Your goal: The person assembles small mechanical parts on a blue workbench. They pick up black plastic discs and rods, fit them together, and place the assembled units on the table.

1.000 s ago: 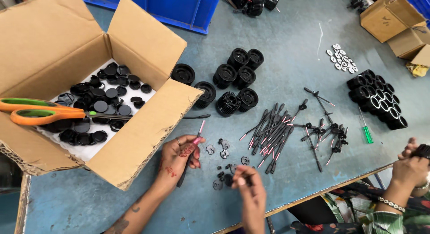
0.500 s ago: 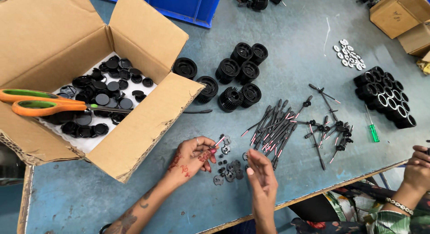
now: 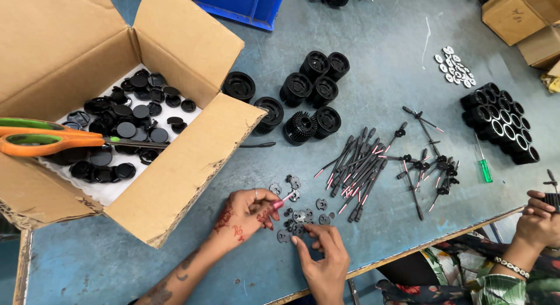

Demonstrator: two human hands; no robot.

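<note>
Small dark flat discs [image 3: 297, 216] scattered on blue-grey tabletop [image 3: 373, 54]

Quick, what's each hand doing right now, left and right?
Left hand: closed, pinching a thin pink-tipped pin.
Right hand: fingers partly open, fingertips on the small grey discs; grip cannot be told.

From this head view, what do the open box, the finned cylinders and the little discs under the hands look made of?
Open box: corrugated cardboard, matte brown, with raw torn edges.
Finned cylinders: black and ribbed with a dull sheen; moulded plastic or coated metal, cannot tell which.
Small discs: thin, flat and grey with cut-outs, probably stamped metal or plastic. The left hand pinches one pink-tipped pin; the right hand fingers the discs.
</note>
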